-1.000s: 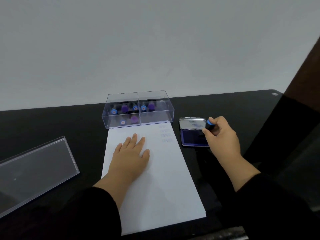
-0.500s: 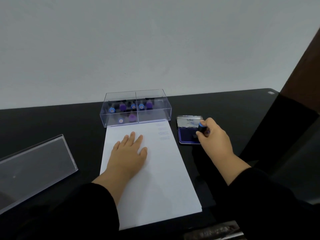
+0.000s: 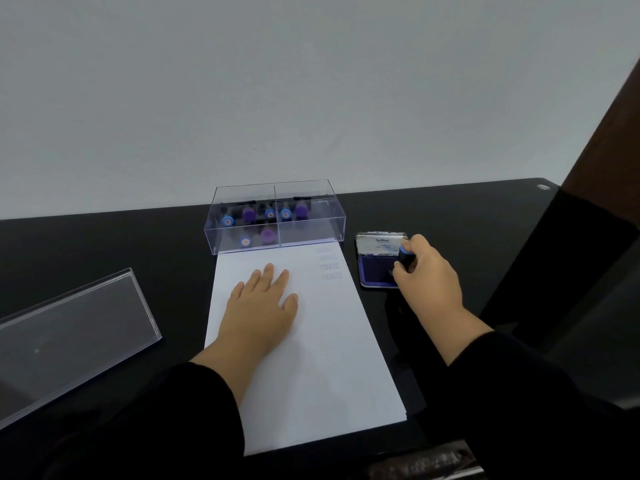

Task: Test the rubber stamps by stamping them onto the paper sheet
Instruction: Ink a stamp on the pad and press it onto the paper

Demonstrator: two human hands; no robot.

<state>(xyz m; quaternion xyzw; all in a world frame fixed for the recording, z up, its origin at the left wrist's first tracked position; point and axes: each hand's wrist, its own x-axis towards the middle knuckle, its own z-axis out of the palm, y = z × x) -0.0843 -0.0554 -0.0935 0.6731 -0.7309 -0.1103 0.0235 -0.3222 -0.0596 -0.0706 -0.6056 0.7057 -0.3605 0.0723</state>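
A white paper sheet (image 3: pixel 329 358) lies on the black table, with several faint blue stamp prints (image 3: pixel 330 265) near its top right corner. My left hand (image 3: pixel 261 311) rests flat on the sheet, fingers straight. My right hand (image 3: pixel 427 278) grips a black stamp with a blue cap (image 3: pixel 403 256) and holds it down on the blue pad of the open ink pad (image 3: pixel 375 271), right of the sheet. A clear plastic box (image 3: pixel 277 216) at the sheet's top edge holds several more stamps with blue and purple caps.
The box's clear lid (image 3: pixel 69 337) lies on the table to the left. A white wall runs behind the table. A dark brown panel (image 3: pixel 609 133) stands at the right, and the table's back right corner has a small hole (image 3: pixel 542 187).
My right hand has carried the stamp from beside the ink pad's lid down onto the blue pad. My left hand has stayed flat on the paper.
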